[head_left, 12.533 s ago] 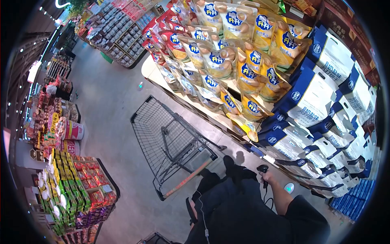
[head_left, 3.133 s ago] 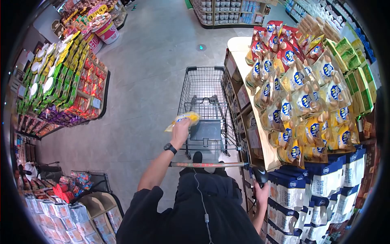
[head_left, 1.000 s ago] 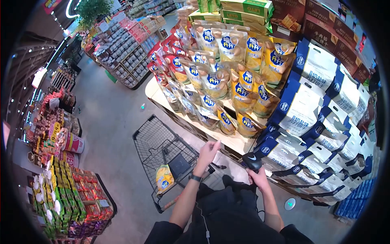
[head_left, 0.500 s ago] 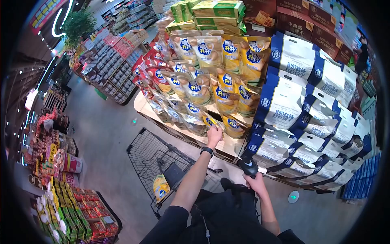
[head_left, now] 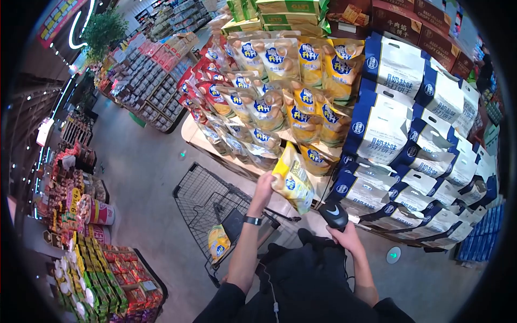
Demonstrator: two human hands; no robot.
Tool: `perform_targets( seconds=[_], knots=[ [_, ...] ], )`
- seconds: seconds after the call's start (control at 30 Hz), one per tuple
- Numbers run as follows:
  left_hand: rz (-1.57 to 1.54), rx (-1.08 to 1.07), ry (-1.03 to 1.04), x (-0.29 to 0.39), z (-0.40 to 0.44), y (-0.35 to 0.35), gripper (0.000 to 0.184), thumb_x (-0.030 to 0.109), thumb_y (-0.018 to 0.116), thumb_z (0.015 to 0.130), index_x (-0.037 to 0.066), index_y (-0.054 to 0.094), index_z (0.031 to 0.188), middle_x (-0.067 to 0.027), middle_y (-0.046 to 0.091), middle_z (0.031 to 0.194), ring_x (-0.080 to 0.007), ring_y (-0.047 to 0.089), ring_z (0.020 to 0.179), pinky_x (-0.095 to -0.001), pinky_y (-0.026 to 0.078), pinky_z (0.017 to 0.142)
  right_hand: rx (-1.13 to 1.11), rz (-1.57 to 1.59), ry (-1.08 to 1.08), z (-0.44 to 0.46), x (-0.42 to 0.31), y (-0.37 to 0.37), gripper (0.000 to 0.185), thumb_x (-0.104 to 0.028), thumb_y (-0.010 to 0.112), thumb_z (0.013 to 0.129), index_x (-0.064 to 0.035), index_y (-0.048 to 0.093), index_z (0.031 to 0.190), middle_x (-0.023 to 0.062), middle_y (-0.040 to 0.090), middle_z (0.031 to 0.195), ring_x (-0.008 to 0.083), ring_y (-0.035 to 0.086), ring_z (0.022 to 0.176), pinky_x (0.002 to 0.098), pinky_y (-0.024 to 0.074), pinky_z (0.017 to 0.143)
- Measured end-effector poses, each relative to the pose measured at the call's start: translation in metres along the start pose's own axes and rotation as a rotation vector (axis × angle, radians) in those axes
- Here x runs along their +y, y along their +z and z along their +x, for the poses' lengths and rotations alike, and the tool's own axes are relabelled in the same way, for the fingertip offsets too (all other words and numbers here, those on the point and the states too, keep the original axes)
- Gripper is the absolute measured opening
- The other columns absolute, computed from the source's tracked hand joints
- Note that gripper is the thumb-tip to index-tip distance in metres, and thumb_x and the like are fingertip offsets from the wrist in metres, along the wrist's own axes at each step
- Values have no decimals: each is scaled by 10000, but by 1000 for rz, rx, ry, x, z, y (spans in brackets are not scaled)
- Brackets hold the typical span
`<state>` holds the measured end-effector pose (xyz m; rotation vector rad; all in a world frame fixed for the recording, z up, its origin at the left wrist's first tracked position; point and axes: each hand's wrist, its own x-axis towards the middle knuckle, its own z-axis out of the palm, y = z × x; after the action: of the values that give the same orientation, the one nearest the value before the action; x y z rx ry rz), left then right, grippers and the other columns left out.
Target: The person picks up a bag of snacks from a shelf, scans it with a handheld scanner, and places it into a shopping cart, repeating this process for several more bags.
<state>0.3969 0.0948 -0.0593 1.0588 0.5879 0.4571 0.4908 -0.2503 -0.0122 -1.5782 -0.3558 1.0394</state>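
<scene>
While the left hand grips its side, a yellow bag extends rightward.

A black short-sleeved top filled the bottom centre of the frame, a thin white cable down its front; a dark watch-like band circled the left wrist.

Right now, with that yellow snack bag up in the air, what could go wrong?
The left hand seems to hold the shiny yellow plastic snack bag only by one edge, so the bag might slip onto the grey floor. The right hand is busy holding a black handheld device, so it may not manage to catch the bag.
</scene>
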Motion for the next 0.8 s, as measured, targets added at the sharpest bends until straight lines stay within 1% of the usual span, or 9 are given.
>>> perform_targets(
  seconds=[0.07,0.13,0.23,0.33,0.57,0.67,0.73,0.77,0.8],
  knots=[
    [-159,40,-82,11,-9,-32,398,166,523,930,-33,571,1271,-137,676,1157,-253,673,1061,-381,541,968,-14,-51,-50,-3,-12,-1,206,-116,761,898,-40,592,808,-18,559,568,71,498,449,264,371,434],
    [-259,74,-93,57,-35,-16,432,188,528,926,-40,553,1291,-167,667,1199,-297,662,1101,-424,522,1009,-77,-139,6,-6,-26,-7,199,-123,794,860,-8,633,888,10,631,661,96,579,555,283,460,523],
    [-350,-4,-72,83,-48,-25,448,202,547,929,-60,552,1292,-182,664,1253,-299,659,1141,-420,513,1033,-76,-303,-318,1,-25,-5,294,-121,818,810,14,671,1026,50,707,831,127,642,742,306,532,707],
    [-373,-49,-51,103,-62,-25,433,209,541,942,-57,559,1284,-176,669,1245,-290,663,1135,-419,528,1010,-112,-304,-270,11,-26,2,423,-111,833,732,33,679,1099,135,747,1006,223,691,903,377,535,893],
    [-329,134,224,132,-105,-45,363,163,560,961,-57,585,1249,-134,681,1145,-232,670,1043,-363,544,940,-94,-363,-236,34,-38,36,383,-104,817,740,38,690,1073,136,753,938,217,693,849,363,531,865],
    [-345,249,370,146,-141,-70,202,121,599,949,15,606,1121,-100,691,1079,-197,686,970,-344,568,859,-144,-249,-23,28,-35,35,219,-116,794,840,10,655,952,36,646,682,120,585,545,297,464,534],
    [-338,277,424,151,-169,-105,114,90,618,936,57,595,1043,-86,694,1051,-186,694,938,-347,583,813,-131,-244,-66,28,-24,33,198,-112,786,852,-9,632,922,4,595,635,91,525,483,276,399,470],
    [-302,210,487,144,-180,-136,143,27,647,905,70,586,1027,-75,696,1018,-177,696,960,-339,577,888,-117,-239,-88,29,-20,30,192,-110,782,859,-18,621,907,-12,570,612,77,496,452,266,367,439],
    [-269,294,471,147,-195,-144,143,17,636,907,65,585,1032,-77,696,1021,-175,697,956,-332,581,872,-115,-262,-60,30,-17,27,192,-111,782,860,-18,618,902,-10,573,613,81,500,454,269,373,441]
  ],
)
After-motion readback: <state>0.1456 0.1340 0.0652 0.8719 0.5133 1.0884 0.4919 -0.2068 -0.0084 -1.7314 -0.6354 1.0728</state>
